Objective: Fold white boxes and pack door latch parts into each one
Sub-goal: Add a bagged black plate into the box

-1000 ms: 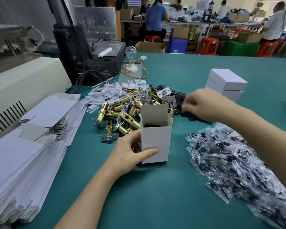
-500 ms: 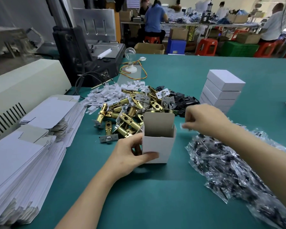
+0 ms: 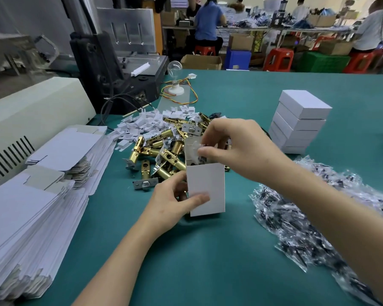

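A white box (image 3: 206, 188) stands upright on the green table, its top flap open. My left hand (image 3: 175, 202) grips its left side, thumb across the front. Over the box's open mouth my right hand (image 3: 237, 146) pinches a small clear bag of dark parts (image 3: 199, 156), partly inside the box. Behind the box lies a pile of brass door latches (image 3: 161, 153) with small white plastic pieces (image 3: 146, 122).
Flat unfolded box blanks (image 3: 38, 186) are stacked at the left. A stack of closed white boxes (image 3: 299, 120) stands at the right rear. Clear bags of dark screws (image 3: 314, 221) are heaped at the right. Machines (image 3: 119, 62) line the back left.
My right hand moved left from beside the box to over its open top, carrying the small bag into the mouth. My left hand kept its grip on the box.
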A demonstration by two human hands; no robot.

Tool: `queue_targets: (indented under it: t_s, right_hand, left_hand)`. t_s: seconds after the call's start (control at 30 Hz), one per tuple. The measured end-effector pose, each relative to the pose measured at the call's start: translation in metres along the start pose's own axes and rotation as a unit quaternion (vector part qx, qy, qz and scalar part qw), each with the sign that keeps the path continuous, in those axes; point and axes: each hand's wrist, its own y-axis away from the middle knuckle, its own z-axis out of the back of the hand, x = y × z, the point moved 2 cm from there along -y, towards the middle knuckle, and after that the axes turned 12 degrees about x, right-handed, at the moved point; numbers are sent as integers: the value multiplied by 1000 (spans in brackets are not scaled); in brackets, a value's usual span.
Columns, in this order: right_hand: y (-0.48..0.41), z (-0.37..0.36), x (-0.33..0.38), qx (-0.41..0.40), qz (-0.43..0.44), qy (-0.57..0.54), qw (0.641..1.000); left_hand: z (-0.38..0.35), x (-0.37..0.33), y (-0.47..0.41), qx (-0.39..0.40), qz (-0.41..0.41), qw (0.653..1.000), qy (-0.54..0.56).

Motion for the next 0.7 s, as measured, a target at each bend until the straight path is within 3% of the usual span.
queue_targets:
  t_s: [0.2, 0.43, 0.57, 0.7]
  right_hand:
    - [-7, -6, 6, -36, -24, 57, 997]
    - [-8, -14, 11, 71, -31, 125, 989]
    - [-5, -15, 10, 81, -24, 181, 980]
    - [-1, -14, 12, 54, 0, 150, 987]
  left_hand:
    - [1, 2, -1, 2, 1, 1000, -6]
    - [0, -2, 0, 3, 1, 1000, -6]
    - [0, -3, -1, 7, -1, 1000, -5]
    - [0, -3, 0, 5, -6, 1000, -6]
